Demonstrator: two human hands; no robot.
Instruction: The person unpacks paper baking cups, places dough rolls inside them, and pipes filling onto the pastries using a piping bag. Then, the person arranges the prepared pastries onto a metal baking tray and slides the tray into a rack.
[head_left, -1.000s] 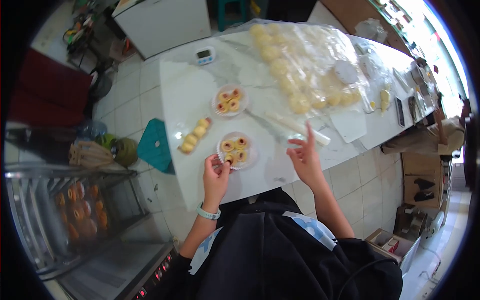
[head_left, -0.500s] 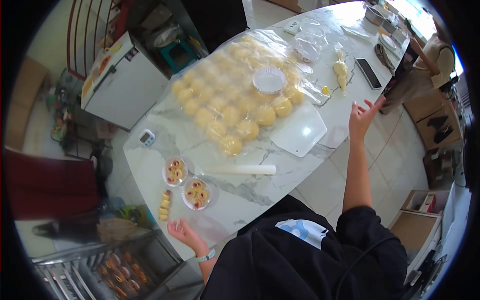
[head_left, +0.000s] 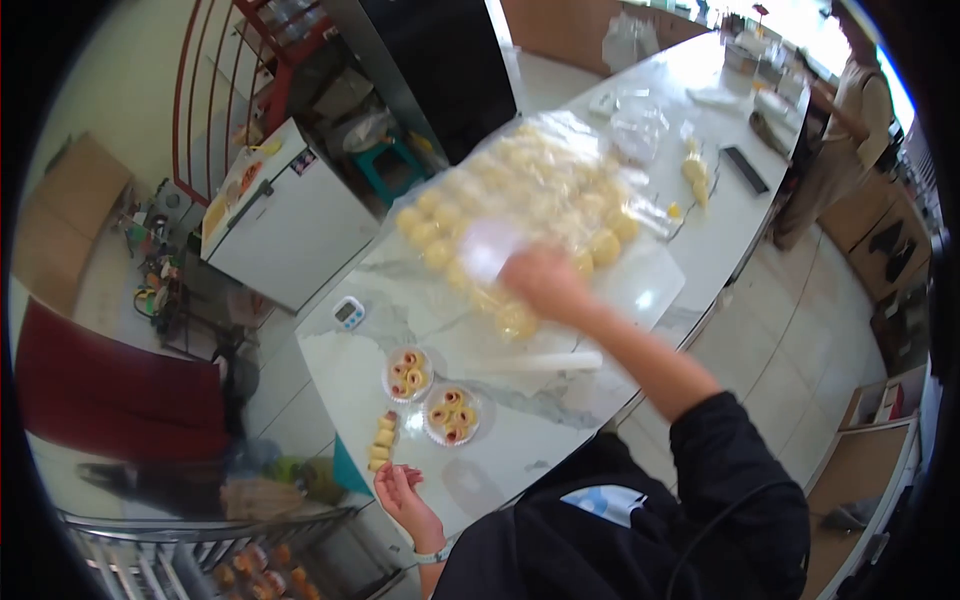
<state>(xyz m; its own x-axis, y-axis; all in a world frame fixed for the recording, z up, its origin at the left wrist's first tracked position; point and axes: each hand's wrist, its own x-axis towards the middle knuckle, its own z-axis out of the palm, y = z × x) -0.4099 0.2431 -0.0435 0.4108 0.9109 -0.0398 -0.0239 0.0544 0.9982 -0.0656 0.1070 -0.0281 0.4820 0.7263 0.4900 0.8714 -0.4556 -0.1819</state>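
Observation:
My right hand, blurred by motion, grips a white paper cup over the plastic-covered dough balls. Near the table's front left edge, my left hand is held with its fingers slightly curled and apart, nothing in it. Just beyond its fingertips lies a row of rolled dough pieces. Two paper cups of rolled dough with a reddish filling, one farther back and one nearer, stand to the right of that row.
A white rolling pin lies behind the nearer filled cup. The timer sits at the left edge. Farther right are a white scraper, a piping bag and a phone. A co-worker stands at the far right.
My right hand has swung left from near the phone and taken hold of the paper cup that lay on the plastic. The left hand stays beside the dough row. The view has shifted.

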